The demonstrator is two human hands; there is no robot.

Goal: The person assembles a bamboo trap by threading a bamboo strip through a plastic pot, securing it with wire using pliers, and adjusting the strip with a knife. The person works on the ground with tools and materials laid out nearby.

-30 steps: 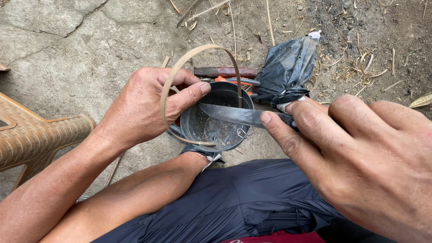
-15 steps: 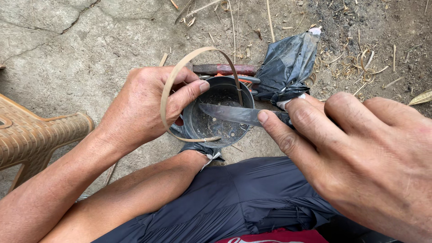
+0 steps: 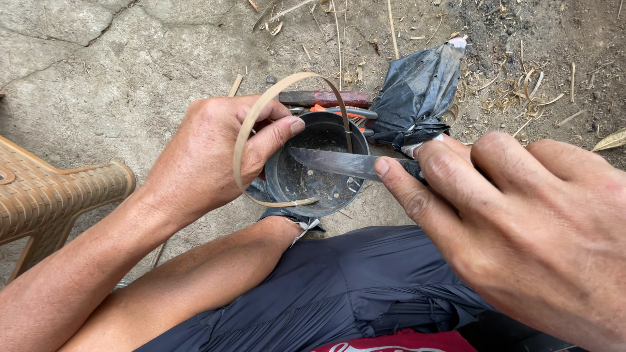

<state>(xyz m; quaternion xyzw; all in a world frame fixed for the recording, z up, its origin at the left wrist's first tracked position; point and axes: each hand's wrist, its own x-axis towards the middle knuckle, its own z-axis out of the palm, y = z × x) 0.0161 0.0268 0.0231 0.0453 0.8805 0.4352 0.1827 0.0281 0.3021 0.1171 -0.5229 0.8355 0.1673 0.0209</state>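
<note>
I am pinching a thin bamboo strip (image 3: 251, 133) in my left hand (image 3: 208, 153), thumb closed over it against the fingers so it is bowing into a loop beyond my fingertips, while my right hand (image 3: 521, 221) is gripping a knife (image 3: 339, 163) with fingers wrapped tight round the handle and the forefinger lying along the blade, probably to steady the edge pointing toward the loop. Just under both sets of fingertips a dark round pot (image 3: 313, 163) is sitting, seemingly catching shavings (a crumpled black plastic bag (image 3: 417, 94) is lying just past my right fingers). Everything is resting on cracked bare ground (image 3: 98, 58) outdoors, littered with bamboo curls, a woven brown plastic chair (image 3: 52, 195) standing well off from my left wrist.
</note>
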